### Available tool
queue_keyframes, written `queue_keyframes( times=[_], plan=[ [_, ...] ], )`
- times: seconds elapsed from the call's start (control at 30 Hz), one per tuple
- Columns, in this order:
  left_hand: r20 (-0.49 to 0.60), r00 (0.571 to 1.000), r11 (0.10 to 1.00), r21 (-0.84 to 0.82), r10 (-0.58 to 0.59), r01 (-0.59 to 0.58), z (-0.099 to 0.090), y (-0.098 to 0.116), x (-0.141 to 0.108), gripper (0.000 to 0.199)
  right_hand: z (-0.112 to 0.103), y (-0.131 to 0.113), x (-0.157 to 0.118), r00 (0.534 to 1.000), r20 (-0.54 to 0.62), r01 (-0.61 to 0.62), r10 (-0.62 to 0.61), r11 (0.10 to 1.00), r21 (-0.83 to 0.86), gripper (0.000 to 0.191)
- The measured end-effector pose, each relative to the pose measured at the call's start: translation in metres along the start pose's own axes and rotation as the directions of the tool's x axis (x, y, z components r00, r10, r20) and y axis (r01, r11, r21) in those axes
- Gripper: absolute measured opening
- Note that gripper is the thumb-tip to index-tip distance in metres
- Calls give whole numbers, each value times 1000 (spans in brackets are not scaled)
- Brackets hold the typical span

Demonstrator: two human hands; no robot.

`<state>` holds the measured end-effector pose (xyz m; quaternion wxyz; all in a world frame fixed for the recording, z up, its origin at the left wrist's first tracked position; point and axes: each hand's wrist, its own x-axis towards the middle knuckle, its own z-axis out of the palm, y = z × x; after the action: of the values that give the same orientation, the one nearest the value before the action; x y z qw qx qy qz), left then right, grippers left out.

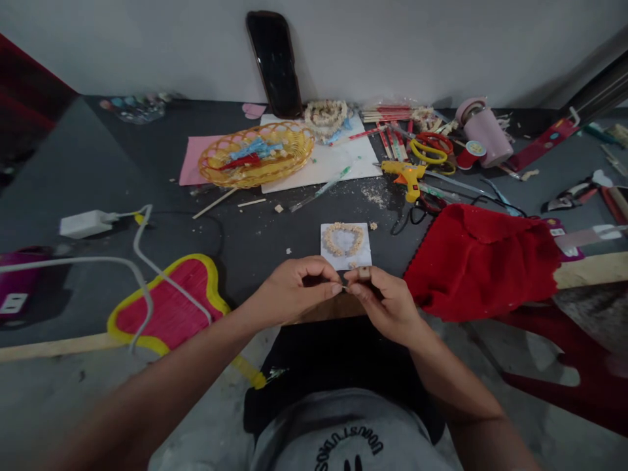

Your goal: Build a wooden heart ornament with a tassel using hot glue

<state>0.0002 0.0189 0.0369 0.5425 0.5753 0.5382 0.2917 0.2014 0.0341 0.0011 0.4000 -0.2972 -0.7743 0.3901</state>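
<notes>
The ring (331, 243) on the white paper (366, 259) looked largely formed, though whether its near side closed could not be told; one similar loose piece (373, 226) lay just beside the paper. The ring was pale, knobbly and uneven. Nearer the edge of the worktop (255, 235), the left hand (300, 286) and right hand (387, 299) met, each grip pinched closed on a small item (345, 286) (too tiny to identify).

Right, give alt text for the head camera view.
A person's left hand and right hand pinch something tiny at a dark table, before a loop of beige pieces on white paper. Behind are a yellow basket, glue gun and scissors; red cloth lies to the right.
</notes>
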Motion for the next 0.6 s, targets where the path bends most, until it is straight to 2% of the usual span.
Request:
queue_keyframes(
  times=[0.2, 0.3, 0.4, 0.5, 0.6],
  plan=[
    [-38, 991, 971, 207, 129, -119, 2, -1, -1, 11, -2, -3, -1, 988, 28, -155, 153, 984, 84, 10],
    [-42, 960, 903, 354, 276, -244, 4, -3, -3, 11, -2, -1, -2, 981, 36, -194, 192, 977, 89, 8],
    [-20, 913, 795, 499, 408, -345, 6, -6, -5, 16, -1, 1, -4, 970, 59, -241, 236, 964, 112, 8],
    [18, 892, 699, 615, 452, -366, 7, -9, -7, 19, 0, 3, -6, 951, 90, -306, 296, 942, 138, 9],
    [36, 898, 674, 648, 438, -355, 8, -11, -7, 22, 3, 4, -7, 938, 91, -346, 336, 924, 164, 9]
  ],
)
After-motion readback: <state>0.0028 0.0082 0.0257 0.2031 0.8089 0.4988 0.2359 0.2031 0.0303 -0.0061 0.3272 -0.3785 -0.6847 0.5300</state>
